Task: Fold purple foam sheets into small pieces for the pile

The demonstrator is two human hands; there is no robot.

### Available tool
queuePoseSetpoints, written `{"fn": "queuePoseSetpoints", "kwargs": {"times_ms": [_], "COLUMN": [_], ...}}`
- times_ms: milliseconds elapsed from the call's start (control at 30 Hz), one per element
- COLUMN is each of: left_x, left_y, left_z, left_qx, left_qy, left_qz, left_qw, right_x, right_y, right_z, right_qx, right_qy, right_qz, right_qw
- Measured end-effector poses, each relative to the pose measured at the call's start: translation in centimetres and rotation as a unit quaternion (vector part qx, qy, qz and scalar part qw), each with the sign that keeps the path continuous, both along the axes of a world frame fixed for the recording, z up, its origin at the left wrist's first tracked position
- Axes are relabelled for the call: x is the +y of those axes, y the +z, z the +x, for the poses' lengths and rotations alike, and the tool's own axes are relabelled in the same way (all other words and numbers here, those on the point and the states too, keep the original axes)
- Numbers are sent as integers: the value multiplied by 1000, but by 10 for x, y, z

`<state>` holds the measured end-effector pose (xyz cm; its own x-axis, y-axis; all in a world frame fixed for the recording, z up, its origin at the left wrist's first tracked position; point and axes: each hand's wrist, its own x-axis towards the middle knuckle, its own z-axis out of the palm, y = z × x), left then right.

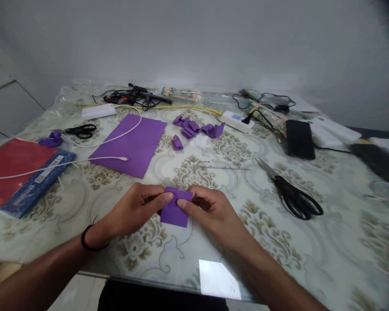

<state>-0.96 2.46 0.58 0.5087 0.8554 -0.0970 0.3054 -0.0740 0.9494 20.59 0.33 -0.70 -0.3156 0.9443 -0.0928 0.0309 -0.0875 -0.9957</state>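
A small piece of purple paper (175,216) is held just above the tabletop, near the front edge. My left hand (134,210) pinches its upper left side, thumb on the face toward me. On the right side my right hand (214,211) grips it the same way, thumb tip close to the other. A narrow fold shows along the paper's top edge; the fingers behind it are partly hidden. Beyond the hands lie several folded purple paper pieces (191,128) and a stack of larger purple sheets (129,144).
Black-handled scissors (298,196) lie at right, a second pair (81,131) at far left. A red and blue packet (22,177), white cables, a power strip (236,121) and a black phone (300,139) surround the work area. Tangled black cords (132,97) sit by the wall.
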Motion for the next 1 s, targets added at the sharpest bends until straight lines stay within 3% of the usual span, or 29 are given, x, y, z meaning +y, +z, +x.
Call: {"fn": "queuePoseSetpoints", "kwargs": {"times_ms": [167, 467, 1000], "left_x": [1, -3, -2], "left_y": [1, -6, -3], "left_z": [-2, 3, 3], "left_qx": [5, -54, -51], "left_qy": [-9, 23, 35], "left_qz": [4, -81, -52], "left_qw": [1000, 995, 997], "right_x": [1, 1, 3], "right_y": [-3, 0, 4], "right_z": [0, -6, 1], "right_qx": [4, -18, -69], "right_qy": [-9, -7, -14], "right_qz": [-10, 0, 59], "right_qw": [1000, 1000, 996]}}
